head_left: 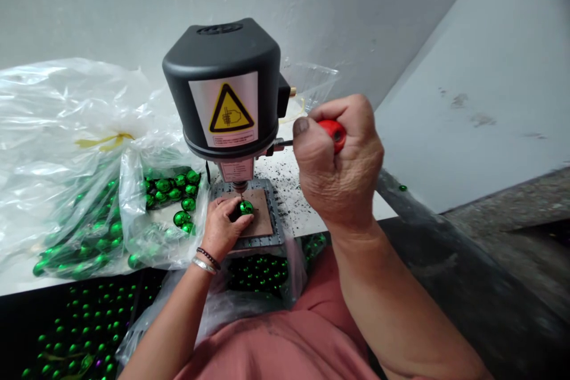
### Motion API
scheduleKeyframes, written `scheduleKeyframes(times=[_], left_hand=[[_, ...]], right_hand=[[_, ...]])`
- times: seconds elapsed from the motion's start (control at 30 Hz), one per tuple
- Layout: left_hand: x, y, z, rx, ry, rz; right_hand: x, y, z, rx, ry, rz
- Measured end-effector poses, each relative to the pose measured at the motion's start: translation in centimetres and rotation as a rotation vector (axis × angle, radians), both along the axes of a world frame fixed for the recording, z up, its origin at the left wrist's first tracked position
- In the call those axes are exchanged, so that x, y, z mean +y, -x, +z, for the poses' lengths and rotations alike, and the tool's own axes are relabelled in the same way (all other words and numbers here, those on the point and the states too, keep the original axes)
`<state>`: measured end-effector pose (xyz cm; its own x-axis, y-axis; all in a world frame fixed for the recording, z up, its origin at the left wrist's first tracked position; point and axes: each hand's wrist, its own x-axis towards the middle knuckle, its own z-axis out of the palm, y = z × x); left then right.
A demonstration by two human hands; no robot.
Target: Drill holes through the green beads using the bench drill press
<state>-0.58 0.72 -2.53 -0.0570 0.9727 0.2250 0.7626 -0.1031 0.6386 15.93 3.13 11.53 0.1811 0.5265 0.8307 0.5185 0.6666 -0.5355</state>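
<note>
My left hand point(224, 222) grips a shiny green ball point(246, 208) between thumb and fingers. The ball rests on a brown board point(262, 222) on the base of a small drill press point(222, 65). Just above the ball is the thin drill bit point(241, 195); whether it touches cannot be made out. My right hand point(341, 160) is wrapped round the red knob point(335, 135) of the press's lever, to the right of the black motor housing.
Loose green balls point(174, 193) lie in an opened clear plastic bag point(133, 184) left of the press. Dark shavings point(289, 190) litter the white table point(312, 217). More green balls point(100, 323) are below the table edge. A wall stands behind.
</note>
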Motion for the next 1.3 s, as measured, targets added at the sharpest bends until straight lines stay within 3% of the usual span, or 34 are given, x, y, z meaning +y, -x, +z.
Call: scheduleKeyframes(times=[0.33,0.83,1.1,1.3], left_hand=[[0.1,0.4,-1.2,0.087,-0.108,0.004],[0.7,1.3,-0.8,0.234,-0.042,-0.077],[0.6,1.2,-0.5,0.261,-0.024,-0.099],[0.5,1.0,-0.3,0.265,-0.025,-0.100]], right_hand=[[-0.5,0.1,-0.3,0.011,-0.054,0.018],[-0.9,-0.2,-0.7,-0.013,-0.032,0.028],[-1.6,-1.2,-2.7,-0.239,-0.163,-0.074],[-2.0,-1.0,-4.3,-0.232,-0.160,-0.089]])
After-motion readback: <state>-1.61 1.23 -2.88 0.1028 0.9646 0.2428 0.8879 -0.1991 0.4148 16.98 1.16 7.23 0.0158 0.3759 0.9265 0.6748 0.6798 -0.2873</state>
